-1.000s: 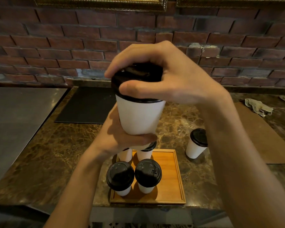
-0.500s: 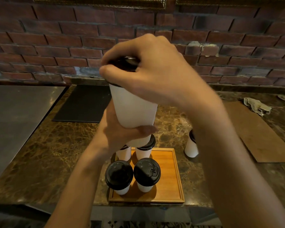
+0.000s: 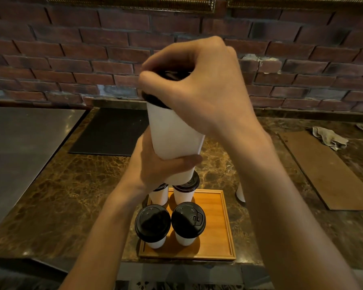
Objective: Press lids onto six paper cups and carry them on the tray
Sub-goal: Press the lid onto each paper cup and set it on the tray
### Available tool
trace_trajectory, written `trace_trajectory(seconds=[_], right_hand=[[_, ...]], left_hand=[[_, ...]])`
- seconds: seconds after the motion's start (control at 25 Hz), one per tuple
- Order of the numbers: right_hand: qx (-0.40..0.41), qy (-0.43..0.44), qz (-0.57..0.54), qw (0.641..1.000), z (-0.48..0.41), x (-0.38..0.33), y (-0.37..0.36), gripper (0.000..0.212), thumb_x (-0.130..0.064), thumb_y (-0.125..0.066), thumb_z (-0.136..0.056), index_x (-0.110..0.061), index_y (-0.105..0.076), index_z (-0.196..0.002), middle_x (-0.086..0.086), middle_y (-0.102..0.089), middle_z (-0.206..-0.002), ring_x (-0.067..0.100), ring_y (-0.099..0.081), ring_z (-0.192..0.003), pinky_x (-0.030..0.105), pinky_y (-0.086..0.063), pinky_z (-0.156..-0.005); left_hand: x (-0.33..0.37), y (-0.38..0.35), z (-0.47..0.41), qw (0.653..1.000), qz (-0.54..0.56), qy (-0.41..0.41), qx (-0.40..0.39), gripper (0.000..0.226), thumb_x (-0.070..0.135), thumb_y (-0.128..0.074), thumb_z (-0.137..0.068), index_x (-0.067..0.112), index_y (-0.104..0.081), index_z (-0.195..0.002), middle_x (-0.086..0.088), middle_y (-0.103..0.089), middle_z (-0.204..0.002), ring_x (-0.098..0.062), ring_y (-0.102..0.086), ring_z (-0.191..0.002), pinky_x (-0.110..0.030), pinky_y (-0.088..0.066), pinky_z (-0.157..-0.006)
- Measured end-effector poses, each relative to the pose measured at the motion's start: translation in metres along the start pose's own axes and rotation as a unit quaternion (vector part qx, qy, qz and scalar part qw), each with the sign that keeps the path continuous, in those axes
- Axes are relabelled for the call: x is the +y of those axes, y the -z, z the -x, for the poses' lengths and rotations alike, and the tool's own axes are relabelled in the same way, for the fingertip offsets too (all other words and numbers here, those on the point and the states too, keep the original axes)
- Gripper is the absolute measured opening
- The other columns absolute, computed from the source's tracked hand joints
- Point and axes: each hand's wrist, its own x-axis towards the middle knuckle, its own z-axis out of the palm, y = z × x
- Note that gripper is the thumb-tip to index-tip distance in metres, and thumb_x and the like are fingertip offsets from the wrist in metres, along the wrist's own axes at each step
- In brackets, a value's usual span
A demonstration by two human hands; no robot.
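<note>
Head view: four lidded cups (image 3: 188, 220) stand on the tray (image 3: 224, 227). Left fingers (image 3: 189, 160) grip a fifth cup (image 3: 172, 135); right fingers (image 3: 176, 53) curl over its lid (image 3: 153, 99). Another cup (image 3: 240, 194) stands on the bench (image 3: 71, 195). Carrying is still to do.

The raised cup (image 3: 172, 135) is plain white under a black lid (image 3: 155, 99). The four cups (image 3: 184, 239) on the honey-orange wooden tray (image 3: 222, 222) at the counter's near edge are white too, with glossy black lids (image 3: 152, 222). The counter (image 3: 71, 195) is dark brown marble veined in gold, with a matt black mat (image 3: 111, 130) at its far edge and a tan board (image 3: 323, 170) and beige cloth (image 3: 329, 139) toward its right edge.
</note>
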Motion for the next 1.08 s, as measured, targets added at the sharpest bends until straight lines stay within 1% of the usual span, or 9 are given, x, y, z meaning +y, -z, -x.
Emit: trace_trajectory(seconds=[0.12, 0.2, 0.32, 0.44, 0.56, 0.68, 0.76, 0.88, 1.08], right_hand=[[-0.095, 0.073, -0.027, 0.992, -0.006, 0.006, 0.014, 0.018, -0.032, -0.067, -0.089, -0.022, -0.074, -0.103, -0.010, -0.071, -0.099, 0.000, -0.064, -0.099, 0.019, -0.052, -0.085], [-0.168, 0.123, -0.091, 0.974, -0.010, 0.014, 0.025, 0.021, -0.019, -0.067, -0.090, -0.017, -0.068, -0.112, 0.002, -0.071, -0.107, 0.011, -0.065, -0.107, 0.029, -0.053, -0.090], [-0.213, 0.149, -0.132, 0.957, -0.014, 0.022, 0.031, 0.035, -0.004, -0.065, -0.090, -0.010, -0.056, -0.123, 0.009, -0.066, -0.116, 0.026, -0.064, -0.111, 0.044, -0.052, -0.094], [-0.248, 0.115, -0.120, 0.954, -0.015, 0.020, 0.038, 0.034, -0.009, -0.063, -0.092, -0.013, -0.057, -0.125, 0.006, -0.067, -0.116, 0.016, -0.064, -0.110, 0.030, -0.052, -0.089], [-0.189, 0.014, 0.003, 0.982, -0.009, 0.007, 0.025, 0.024, -0.037, -0.064, -0.092, -0.026, -0.070, -0.112, -0.012, -0.068, -0.106, 0.000, -0.062, -0.101, 0.018, -0.051, -0.084], [-0.079, -0.012, 0.148, 0.986, -0.002, 0.003, 0.002, 0.026, -0.053, -0.059, -0.090, -0.034, -0.073, -0.100, -0.015, -0.069, -0.095, 0.004, -0.063, -0.093, 0.032, -0.056, -0.084], [-0.118, 0.025, 0.073, 0.990, -0.007, 0.001, 0.013, 0.023, -0.044, -0.062, -0.091, -0.030, -0.073, -0.106, -0.014, -0.069, -0.101, 0.003, -0.063, -0.097, 0.027, -0.054, -0.085], [-0.278, 0.098, -0.131, 0.947, -0.012, 0.014, 0.037, 0.036, -0.019, -0.063, -0.091, -0.016, -0.057, -0.126, 0.005, -0.065, -0.119, 0.011, -0.061, -0.113, 0.026, -0.052, -0.089], [-0.323, 0.113, -0.166, 0.925, -0.013, 0.020, 0.036, 0.056, -0.009, -0.061, -0.086, -0.004, -0.040, -0.138, 0.014, -0.059, -0.128, 0.020, -0.059, -0.121, 0.033, -0.049, -0.098]], left_hand=[[0.004, 0.001, 0.001, 1.000, -0.019, 0.013, 0.019, 0.066, 0.046, -0.077, -0.046, 0.039, -0.045, -0.104, 0.043, -0.057, -0.094, 0.016, -0.058, -0.091, -0.005, -0.049, -0.060], [0.007, 0.004, 0.003, 1.000, -0.015, 0.011, -0.004, 0.068, 0.041, -0.079, -0.047, 0.040, -0.044, -0.106, 0.045, -0.055, -0.099, 0.020, -0.055, -0.094, -0.002, -0.047, -0.062], [0.011, 0.007, 0.004, 0.993, 0.066, 0.030, -0.095, 0.074, 0.022, -0.081, -0.055, 0.030, -0.047, -0.119, 0.025, -0.063, -0.106, 0.003, -0.062, -0.100, -0.010, -0.052, -0.070], [0.011, 0.005, 0.005, 0.990, 0.069, 0.035, -0.116, 0.071, 0.019, -0.080, -0.057, 0.025, -0.048, -0.119, 0.020, -0.065, -0.105, -0.001, -0.063, -0.099, -0.012, -0.053, -0.069], [0.009, -0.001, 0.004, 0.997, 0.040, 0.044, -0.046, 0.068, 0.036, -0.080, -0.049, 0.035, -0.047, -0.110, 0.026, -0.063, -0.097, 0.005, -0.062, -0.093, -0.010, -0.051, -0.063], [0.007, -0.004, 0.002, 0.997, 0.019, 0.070, -0.002, 0.074, 0.045, -0.079, -0.042, 0.035, -0.046, -0.107, 0.018, -0.060, -0.095, 0.008, -0.060, -0.089, -0.009, -0.050, -0.060], [0.006, 0.001, 0.004, 0.996, 0.043, 0.077, -0.018, 0.075, 0.041, -0.080, -0.042, 0.034, -0.048, -0.109, 0.013, -0.063, -0.099, 0.000, -0.063, -0.093, -0.015, -0.053, -0.064], [0.010, 0.010, 0.007, 0.985, 0.102, 0.067, -0.120, 0.067, 0.025, -0.081, -0.052, 0.034, -0.057, -0.114, 0.001, -0.066, -0.108, -0.018, -0.064, -0.102, -0.027, -0.056, -0.074], [0.014, 0.012, 0.009, 0.971, 0.134, 0.051, -0.191, 0.062, 0.016, -0.077, -0.057, 0.045, -0.060, -0.109, 0.008, -0.066, -0.107, -0.012, -0.063, -0.103, -0.025, -0.056, -0.076]])
